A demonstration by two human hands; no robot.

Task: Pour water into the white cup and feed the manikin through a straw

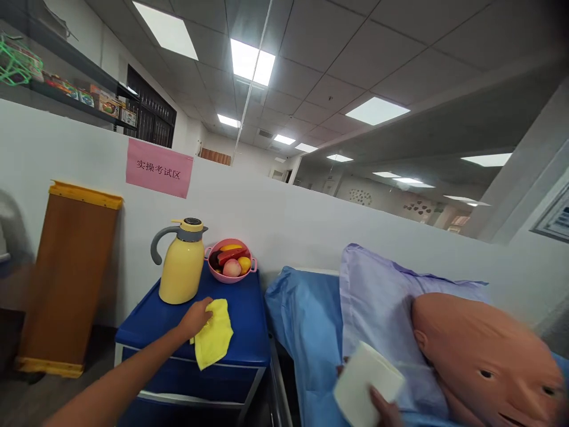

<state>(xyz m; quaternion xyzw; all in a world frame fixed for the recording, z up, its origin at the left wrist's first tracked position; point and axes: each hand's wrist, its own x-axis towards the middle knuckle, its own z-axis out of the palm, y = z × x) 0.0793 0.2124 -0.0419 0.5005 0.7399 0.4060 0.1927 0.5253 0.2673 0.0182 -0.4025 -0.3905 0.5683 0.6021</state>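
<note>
My left hand (pixel 196 319) is closed on a small yellow cloth (pixel 214 335), which hangs over the front edge of a blue bedside cabinet (pixel 249 314). Behind that hand stands a yellow thermos jug (pixel 181 270) with a grey handle. A pink basket (pixel 226 277) of fruit and vegetables sits at the cabinet's back. At the lower right, my right hand (pixel 386 409) grips a plain white, roll-shaped object (pixel 367 379), somewhat blurred; its fingers are partly hidden behind it. This object is above the bed, left of a manikin's head (pixel 484 350) resting on a lilac pillow (pixel 377 296).
Blue bedding (pixel 306 320) and a bed rail (pixel 279 379) adjoin the cabinet's right side. A brown board (pixel 69 279) with yellow ends leans on the white partition (pixel 267 204). A pink sign (pixel 159 168) is fixed there, and shelves (pixel 75 98) hold boxes beyond it.
</note>
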